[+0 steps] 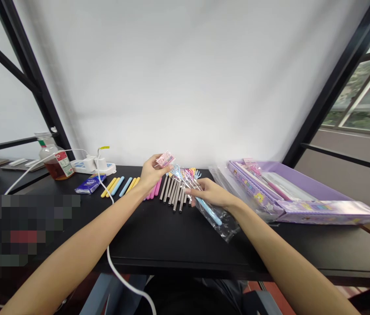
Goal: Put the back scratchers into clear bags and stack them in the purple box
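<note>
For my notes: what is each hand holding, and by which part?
Left hand: a small pink packet, pinched at its lower edge. Right hand: a blue-handled metal rod, gripped on the shaft above the handle.

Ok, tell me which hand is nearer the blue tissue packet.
Left. The left hand is to the right of the blue tissue packet, past the yellow and blue sticks; the right hand is farther right, beyond the metal rods.

A black table (pixel 172 245) is set with silver metal tubes (pixel 172 194) at twelve o'clock, a clear plastic bag (pixel 221 223) at one, a lilac boxed set (pixel 296 192) at two, and yellow and blue sticks (pixel 119 187), a tissue packet (pixel 89 183) and a glass jar (pixel 55 162) toward ten.
</note>
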